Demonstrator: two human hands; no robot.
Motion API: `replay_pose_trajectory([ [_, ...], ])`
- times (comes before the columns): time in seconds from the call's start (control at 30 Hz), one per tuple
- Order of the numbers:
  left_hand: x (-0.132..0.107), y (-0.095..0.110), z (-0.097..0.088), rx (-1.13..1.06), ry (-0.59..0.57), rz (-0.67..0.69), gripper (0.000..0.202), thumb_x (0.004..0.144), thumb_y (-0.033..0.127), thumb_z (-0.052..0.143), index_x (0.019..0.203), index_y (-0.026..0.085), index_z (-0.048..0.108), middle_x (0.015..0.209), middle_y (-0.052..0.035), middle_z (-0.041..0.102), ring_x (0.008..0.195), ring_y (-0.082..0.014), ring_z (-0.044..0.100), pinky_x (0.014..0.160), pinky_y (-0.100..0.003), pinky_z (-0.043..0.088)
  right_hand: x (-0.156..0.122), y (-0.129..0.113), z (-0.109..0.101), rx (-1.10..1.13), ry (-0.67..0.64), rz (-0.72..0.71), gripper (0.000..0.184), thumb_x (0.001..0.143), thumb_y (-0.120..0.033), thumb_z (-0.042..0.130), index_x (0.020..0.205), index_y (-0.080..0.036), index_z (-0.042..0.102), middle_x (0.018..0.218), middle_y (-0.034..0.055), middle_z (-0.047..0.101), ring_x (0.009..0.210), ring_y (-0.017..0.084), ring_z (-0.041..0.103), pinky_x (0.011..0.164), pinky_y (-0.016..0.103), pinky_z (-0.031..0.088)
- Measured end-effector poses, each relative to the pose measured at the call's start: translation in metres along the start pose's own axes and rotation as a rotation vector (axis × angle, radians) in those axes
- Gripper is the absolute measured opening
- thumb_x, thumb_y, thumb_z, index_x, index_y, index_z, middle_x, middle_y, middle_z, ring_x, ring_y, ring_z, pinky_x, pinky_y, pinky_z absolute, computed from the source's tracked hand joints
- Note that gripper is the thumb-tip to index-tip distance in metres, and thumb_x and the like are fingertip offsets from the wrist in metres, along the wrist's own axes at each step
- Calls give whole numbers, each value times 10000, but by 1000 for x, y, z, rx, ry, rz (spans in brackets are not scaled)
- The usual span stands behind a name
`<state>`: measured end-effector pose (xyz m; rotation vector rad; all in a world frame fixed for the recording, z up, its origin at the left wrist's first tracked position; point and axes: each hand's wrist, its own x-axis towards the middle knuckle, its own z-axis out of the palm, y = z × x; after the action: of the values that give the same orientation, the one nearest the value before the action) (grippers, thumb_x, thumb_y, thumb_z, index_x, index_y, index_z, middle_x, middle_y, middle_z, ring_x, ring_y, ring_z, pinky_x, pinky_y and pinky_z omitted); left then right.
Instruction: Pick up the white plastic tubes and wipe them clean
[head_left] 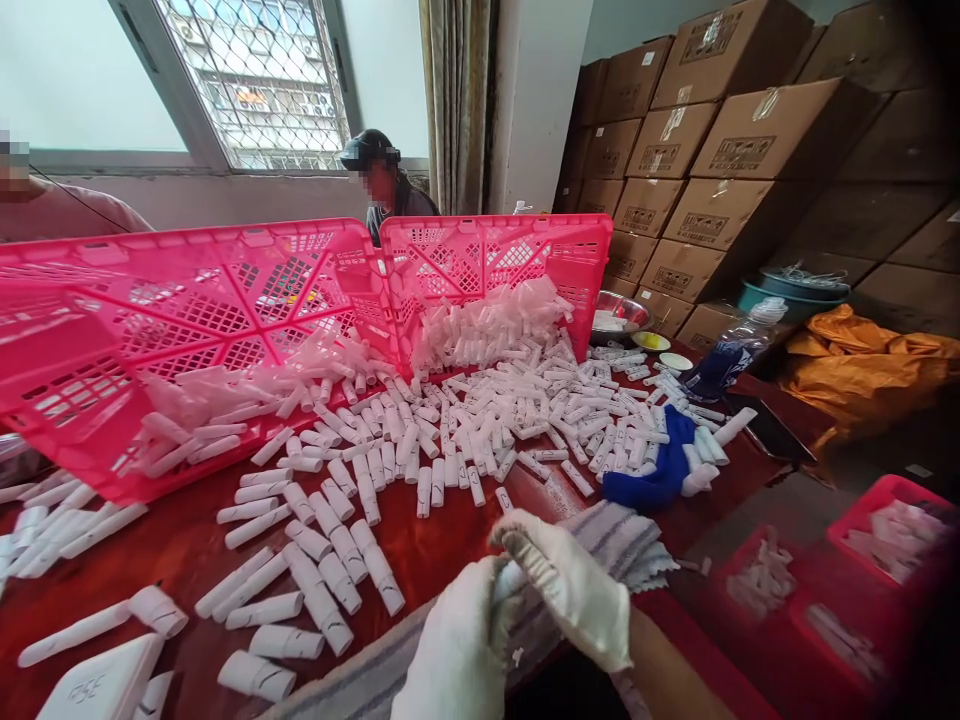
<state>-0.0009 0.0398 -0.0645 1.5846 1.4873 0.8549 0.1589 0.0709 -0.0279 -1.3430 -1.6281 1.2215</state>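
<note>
Both of my hands wear white gloves and meet low in the view, over a striped towel. My left hand [457, 640] is closed around a small white plastic tube [510, 580], of which only a short piece shows between the gloves. Curled over the upper end of that tube are the fingers of my right hand [566, 585], partly hiding it. Many similar white tubes [367, 490], some with a dark curved mark, lie loose on the red table [427, 560] beyond my hands. The grey-striped towel [607, 530] lies along the table's near edge.
Two pink crates [262, 320] lie tipped toward me, with tubes spilling out. A blue cloth [652, 475], a bottle [731, 350] and a phone [769, 430] are at right. Red bins [892, 530] stand lower right, cardboard boxes [690, 210] behind. Two people sit opposite.
</note>
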Motion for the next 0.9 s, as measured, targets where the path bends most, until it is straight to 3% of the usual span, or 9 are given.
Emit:
replay_pose_trajectory([
  [0.1,-2,-2,11,-49,53,18,297,806,395,556,1042,238,648,1038,-106,692,955,-296,634,872,-393,475,-6,5,10,153,144,-9,482,889,-581,373,1170,-222,531,855,27,609,811,182,572,749,298,450],
  [0.2,-2,-7,14,-30,151,30,306,810,367,549,1066,226,639,1063,-102,688,978,-287,629,929,-412,447,-12,16,15,275,314,7,411,868,-579,434,1024,-226,578,787,5,588,712,154,554,680,265,462],
  [0.33,1,-8,6,-38,113,31,339,787,398,571,1068,221,640,1120,-110,666,1048,-298,591,969,-425,408,-13,25,16,306,303,30,349,773,-537,619,874,-203,630,766,3,604,736,163,560,707,262,476],
  [0.4,2,-4,-1,-175,-4,-49,339,772,439,597,1026,220,641,1032,-91,682,958,-264,609,895,-381,450,-11,26,14,316,280,24,340,744,-526,657,839,-200,640,771,9,606,761,174,562,726,273,476],
  [0.47,2,1,-9,-483,-205,-187,346,755,496,617,939,203,623,750,-26,642,650,-159,578,639,-273,482,-10,25,10,316,239,-39,300,734,-502,678,773,-207,636,750,3,576,731,163,544,698,266,468],
  [0.53,2,3,-15,-886,-478,-344,370,740,537,630,857,191,572,533,71,426,408,-48,326,418,-168,308,-11,22,6,316,159,-142,264,748,-471,678,731,-211,633,754,3,542,720,153,523,684,261,456],
  [0.67,0,0,-15,-1324,-887,-527,426,696,567,670,782,177,520,496,119,235,379,-9,93,380,-146,98,-14,16,7,319,17,-227,286,806,-475,609,726,-201,627,796,22,523,726,153,504,680,270,443],
  [0.77,-1,-3,-5,-1122,-791,-459,510,721,665,562,800,161,569,460,101,308,346,-23,160,368,-164,163,-15,19,9,300,97,-182,323,821,-499,572,711,-196,600,794,19,534,708,149,502,664,264,439],
  [0.9,10,-6,-8,-719,-439,-285,478,763,609,552,892,153,619,628,-15,593,544,-121,529,551,-236,414,-31,40,-12,160,275,39,389,797,-569,549,742,-188,609,763,31,610,700,175,556,663,283,461],
])
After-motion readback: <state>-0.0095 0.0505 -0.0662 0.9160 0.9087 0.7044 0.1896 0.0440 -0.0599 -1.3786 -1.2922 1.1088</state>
